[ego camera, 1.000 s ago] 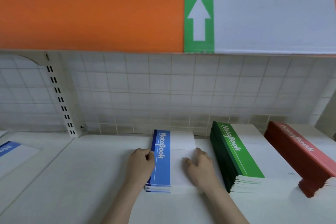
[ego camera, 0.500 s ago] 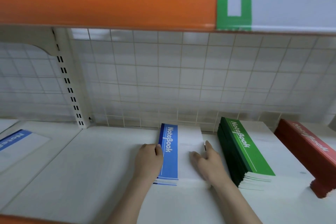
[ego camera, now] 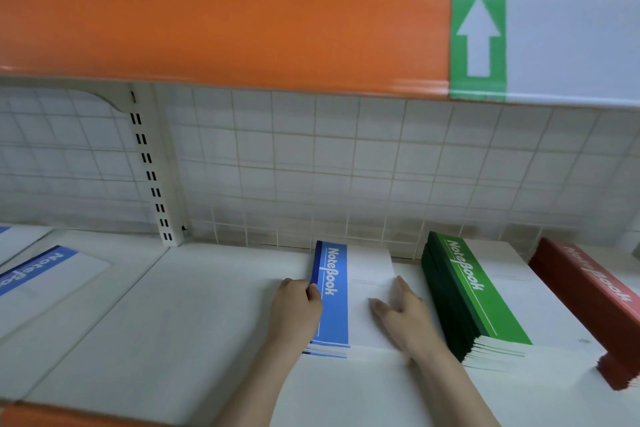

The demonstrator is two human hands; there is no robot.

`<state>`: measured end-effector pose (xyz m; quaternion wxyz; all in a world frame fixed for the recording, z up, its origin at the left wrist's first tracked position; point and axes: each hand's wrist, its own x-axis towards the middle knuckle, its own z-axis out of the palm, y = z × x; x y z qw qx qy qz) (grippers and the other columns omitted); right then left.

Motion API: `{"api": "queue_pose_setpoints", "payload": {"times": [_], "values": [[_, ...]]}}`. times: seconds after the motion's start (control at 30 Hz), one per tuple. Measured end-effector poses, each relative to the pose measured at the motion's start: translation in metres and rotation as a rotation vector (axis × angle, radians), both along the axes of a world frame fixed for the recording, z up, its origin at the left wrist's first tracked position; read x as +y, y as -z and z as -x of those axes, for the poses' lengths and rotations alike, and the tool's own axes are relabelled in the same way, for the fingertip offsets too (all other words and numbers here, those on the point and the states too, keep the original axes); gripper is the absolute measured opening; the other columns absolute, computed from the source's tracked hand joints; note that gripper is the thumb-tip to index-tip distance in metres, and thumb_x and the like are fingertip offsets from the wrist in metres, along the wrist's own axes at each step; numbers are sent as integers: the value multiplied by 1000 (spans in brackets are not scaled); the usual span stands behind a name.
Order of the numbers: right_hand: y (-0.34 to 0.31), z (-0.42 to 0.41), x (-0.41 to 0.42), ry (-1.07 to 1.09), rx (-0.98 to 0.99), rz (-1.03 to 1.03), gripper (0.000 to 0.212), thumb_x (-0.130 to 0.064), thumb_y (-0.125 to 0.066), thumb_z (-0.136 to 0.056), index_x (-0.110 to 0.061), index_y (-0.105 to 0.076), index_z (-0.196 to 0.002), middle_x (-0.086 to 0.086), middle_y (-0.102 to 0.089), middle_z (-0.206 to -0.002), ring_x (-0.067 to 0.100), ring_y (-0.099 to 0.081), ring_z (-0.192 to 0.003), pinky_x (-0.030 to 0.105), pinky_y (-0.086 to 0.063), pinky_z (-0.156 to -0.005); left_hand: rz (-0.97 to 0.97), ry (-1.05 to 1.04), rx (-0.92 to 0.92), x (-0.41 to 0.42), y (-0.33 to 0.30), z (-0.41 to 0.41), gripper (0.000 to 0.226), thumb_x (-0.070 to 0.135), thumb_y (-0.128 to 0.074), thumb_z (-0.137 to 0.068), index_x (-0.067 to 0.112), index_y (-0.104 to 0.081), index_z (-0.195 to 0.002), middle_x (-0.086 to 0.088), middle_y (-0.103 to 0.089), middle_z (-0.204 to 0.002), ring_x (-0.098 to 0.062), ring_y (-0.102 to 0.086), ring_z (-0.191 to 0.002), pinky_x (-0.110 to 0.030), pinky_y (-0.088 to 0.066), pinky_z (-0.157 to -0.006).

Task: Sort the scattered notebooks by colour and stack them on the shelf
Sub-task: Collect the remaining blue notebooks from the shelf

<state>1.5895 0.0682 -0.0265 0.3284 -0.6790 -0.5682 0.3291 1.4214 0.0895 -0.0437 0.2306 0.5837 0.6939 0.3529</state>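
Observation:
A small stack of blue notebooks [ego camera: 334, 302] lies flat on the white shelf [ego camera: 180, 315], close to the tiled back wall. My left hand [ego camera: 294, 312] grips the stack's left spine edge, its thumb on the blue stripe and its fingers curled down the side. On the white cover near the right edge, my right hand [ego camera: 403, 319] rests flat with its fingers spread. To the right of it stands a taller stack of green notebooks [ego camera: 474, 291]. A stack of red notebooks [ego camera: 588, 295] sits at the far right.
One more blue notebook [ego camera: 38, 277] lies on the neighbouring shelf section at the left, past the slotted upright [ego camera: 150, 170]. An orange shelf edge [ego camera: 225, 28] with a green arrow label [ego camera: 478, 38] hangs overhead. Bottles and packets stand on that upper shelf.
Both hands stay at the blue stack's two sides. My right hand has shifted slightly toward the stack's right edge. The camera view has tilted down and up again.

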Motion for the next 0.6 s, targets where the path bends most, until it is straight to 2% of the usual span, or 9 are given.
{"api": "queue_pose_setpoints", "payload": {"times": [0.1, 0.17, 0.23, 0.3, 0.4, 0.5, 0.6], "values": [[0, -4, 3, -16, -64, 11, 72, -29, -56, -93, -9, -17, -150, 13, -42, -144, 27, -34, -135, 27, -30, -104, 59, 75, 62, 1, -9, 5, 44, 23, -40, -98, 12, -31, -56, -2, -34, -56, -13, -31, -51, -31, -33, -57], [-5, -2, 4, -36, -237, 16, 71, -34, -50, -95, -11, -12, -150, 12, -36, -148, 29, -33, -136, 28, -26, -106, 66, 105, 131, -1, -18, 12, 41, 27, -38, -99, 11, -38, -61, -3, -40, -64, -14, -35, -57, -37, -40, -65], [-10, 3, 4, -21, -482, -57, 66, -39, -44, -96, -10, -16, -149, 11, -31, -150, 29, -31, -136, 30, -20, -109, 38, 100, 208, -4, -24, 25, 34, 27, -37, -99, 6, -56, -81, -9, -54, -86, -20, -49, -73, -33, -41, -72], [-14, 13, 4, 2, -617, -146, 62, -38, -41, -96, -9, -22, -147, 10, -29, -152, 29, -29, -137, 31, -19, -110, 16, 82, 275, -9, -28, 45, 33, 28, -38, -99, 6, -63, -104, -11, -59, -106, -25, -57, -93, -30, -43, -79], [-19, 40, 4, -17, -682, -183, 56, -35, -39, -96, -11, -29, -145, 10, -27, -153, 28, -23, -141, 33, -21, -114, -9, 61, 354, -21, -35, 85, 31, 26, -40, -97, 12, -64, -110, -8, -57, -112, -24, -58, -99, -33, -48, -86], [-24, 86, 2, -98, -674, -222, 49, -30, -46, -94, -8, -41, -138, 14, -37, -147, 34, -29, -137, 36, -24, -113, -21, 5, 459, -37, -43, 131, 30, 27, -39, -97, 16, -62, -112, -3, -56, -112, -20, -58, -100, -34, -48, -85], [-29, 142, -6, -220, -657, -244, 49, -27, -45, -94, -11, -39, -140, 13, -34, -147, 31, -26, -138, 32, -21, -114, -19, -45, 559, -54, -49, 180, 30, 30, -38, -98, 17, -60, -115, -3, -55, -112, -20, -56, -103, -32, -47, -84]]}}
